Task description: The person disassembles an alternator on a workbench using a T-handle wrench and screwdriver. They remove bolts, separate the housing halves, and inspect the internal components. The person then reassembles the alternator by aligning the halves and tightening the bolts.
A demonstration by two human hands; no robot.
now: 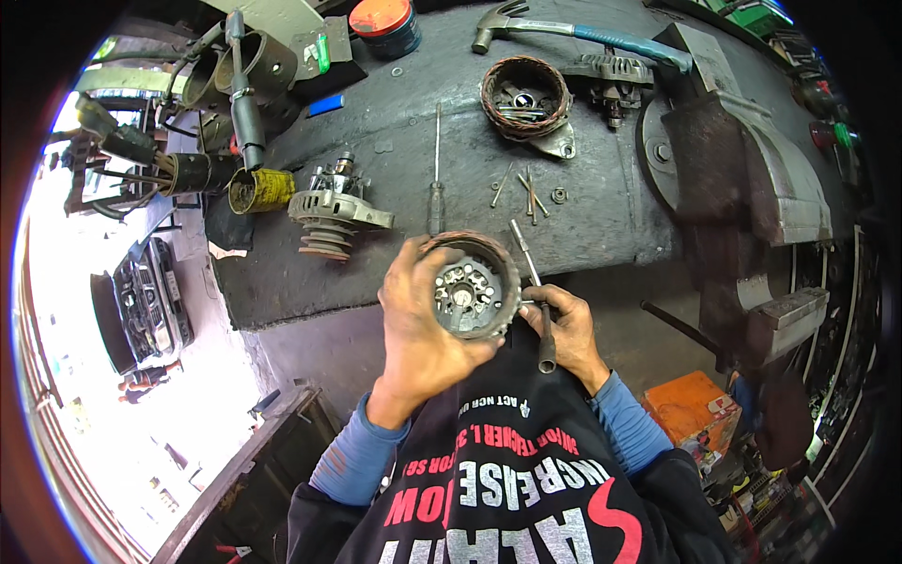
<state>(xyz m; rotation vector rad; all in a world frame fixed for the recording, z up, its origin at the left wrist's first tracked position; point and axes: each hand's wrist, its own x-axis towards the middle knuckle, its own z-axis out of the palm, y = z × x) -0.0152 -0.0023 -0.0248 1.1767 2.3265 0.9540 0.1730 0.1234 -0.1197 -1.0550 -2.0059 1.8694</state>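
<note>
One driver [545,333], long axis pointing away, slightly left, in right grip [572,329]

Both forearms [359,453] angle inward from below; the left hand [413,324] curves in a wide grip, the right hand [571,331] curls tighter.

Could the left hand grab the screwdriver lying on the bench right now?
Probably not: the left hand is busy gripping the round metal part. Nothing seems to cover the screwdriver, though, so an emptied hand might manage.
</note>
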